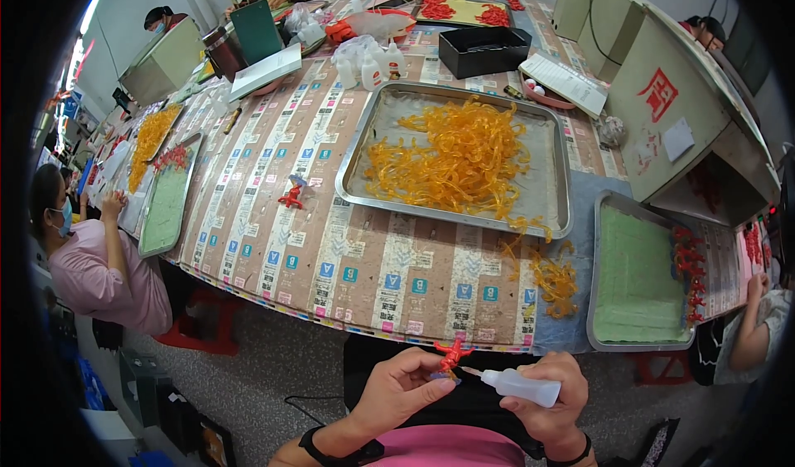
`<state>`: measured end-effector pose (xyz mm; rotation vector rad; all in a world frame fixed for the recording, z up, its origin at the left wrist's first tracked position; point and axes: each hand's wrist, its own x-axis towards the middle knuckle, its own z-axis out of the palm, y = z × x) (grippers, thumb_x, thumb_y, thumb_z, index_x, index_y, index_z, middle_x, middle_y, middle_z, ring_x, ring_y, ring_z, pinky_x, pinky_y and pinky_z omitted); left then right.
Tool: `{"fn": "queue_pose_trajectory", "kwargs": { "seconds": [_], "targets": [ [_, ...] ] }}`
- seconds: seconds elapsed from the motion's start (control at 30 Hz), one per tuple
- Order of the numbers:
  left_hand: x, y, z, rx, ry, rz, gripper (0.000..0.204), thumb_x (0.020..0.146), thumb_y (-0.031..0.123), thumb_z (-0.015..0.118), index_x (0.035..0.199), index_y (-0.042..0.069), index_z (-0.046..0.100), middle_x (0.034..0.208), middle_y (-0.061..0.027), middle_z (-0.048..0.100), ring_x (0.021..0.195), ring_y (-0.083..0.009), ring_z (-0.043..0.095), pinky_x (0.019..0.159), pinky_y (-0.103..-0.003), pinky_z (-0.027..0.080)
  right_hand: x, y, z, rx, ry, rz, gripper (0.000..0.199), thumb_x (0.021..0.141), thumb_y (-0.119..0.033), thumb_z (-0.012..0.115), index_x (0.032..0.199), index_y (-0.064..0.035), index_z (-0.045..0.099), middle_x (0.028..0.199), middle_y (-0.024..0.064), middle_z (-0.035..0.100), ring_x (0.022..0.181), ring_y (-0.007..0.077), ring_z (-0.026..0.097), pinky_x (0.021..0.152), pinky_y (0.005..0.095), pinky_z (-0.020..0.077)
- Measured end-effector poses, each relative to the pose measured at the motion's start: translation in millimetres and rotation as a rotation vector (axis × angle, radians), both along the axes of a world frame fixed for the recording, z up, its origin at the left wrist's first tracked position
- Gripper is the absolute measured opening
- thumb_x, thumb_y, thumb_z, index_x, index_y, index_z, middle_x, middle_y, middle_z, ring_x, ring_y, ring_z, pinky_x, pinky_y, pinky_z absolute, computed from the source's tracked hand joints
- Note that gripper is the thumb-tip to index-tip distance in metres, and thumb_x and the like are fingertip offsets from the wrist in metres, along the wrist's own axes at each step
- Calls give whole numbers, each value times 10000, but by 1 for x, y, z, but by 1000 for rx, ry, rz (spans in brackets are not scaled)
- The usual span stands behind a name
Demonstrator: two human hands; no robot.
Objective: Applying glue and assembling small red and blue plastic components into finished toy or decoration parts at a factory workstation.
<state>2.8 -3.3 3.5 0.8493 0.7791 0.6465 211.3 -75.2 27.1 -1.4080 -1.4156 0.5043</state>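
Nozzle (471, 371) points left at red figurine (452, 354)

The figurine, splay-limbed and plastic-looking, stands upright in the left hand (404, 391), pinched between thumb and fingers. The right hand (556, 401) curls closed around a translucent bottle (520, 387), its long axis running roughly sideways; whether its tip touches is unclear. Beyond, a shiny metal tray (431, 216) holds tangled, glossy amber pieces (455, 156).

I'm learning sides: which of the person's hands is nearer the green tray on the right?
Right. In the picture, the right hand is below and left of the green tray; the left hand is farther left.
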Motion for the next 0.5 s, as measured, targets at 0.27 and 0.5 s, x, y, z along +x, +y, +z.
{"fn": "queue_pose_trajectory", "kwargs": {
  "seconds": [0.27,0.5],
  "targets": [
    [2,6,16,598,533,-21,329,708,100,795,988,7,650,895,-58,539,764,-112,567,627,-237,482,-1,-5,-5,-25,183,-53,434,689,-285,847,931,-48,576,827,55,550,665,122,528,590,253,407],
    [7,5,18,1026,731,65,382,621,104,814,949,5,644,833,-103,521,695,-206,538,584,-295,452,-3,-3,-2,-10,65,-78,448,700,-330,834,932,-58,565,808,48,557,653,122,501,599,260,386]
  ]
}}
